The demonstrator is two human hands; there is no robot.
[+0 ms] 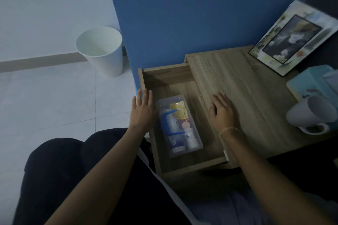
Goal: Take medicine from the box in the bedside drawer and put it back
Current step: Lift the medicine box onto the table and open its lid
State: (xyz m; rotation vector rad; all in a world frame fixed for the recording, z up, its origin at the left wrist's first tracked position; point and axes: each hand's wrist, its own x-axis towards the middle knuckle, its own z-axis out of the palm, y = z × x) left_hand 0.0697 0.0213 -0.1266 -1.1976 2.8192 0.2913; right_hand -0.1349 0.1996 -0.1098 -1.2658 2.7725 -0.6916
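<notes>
Medicine box in drawer — between empty, spread-fingered left hand, right hand.

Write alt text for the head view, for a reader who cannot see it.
An open wooden bedside drawer holds a clear plastic medicine box, with an open left hand at the drawer's front. The right hand rests flat on the tabletop, near a mug.

The single head camera looked steeply down, close above the open bedside drawer at 12 o'clock.
</notes>
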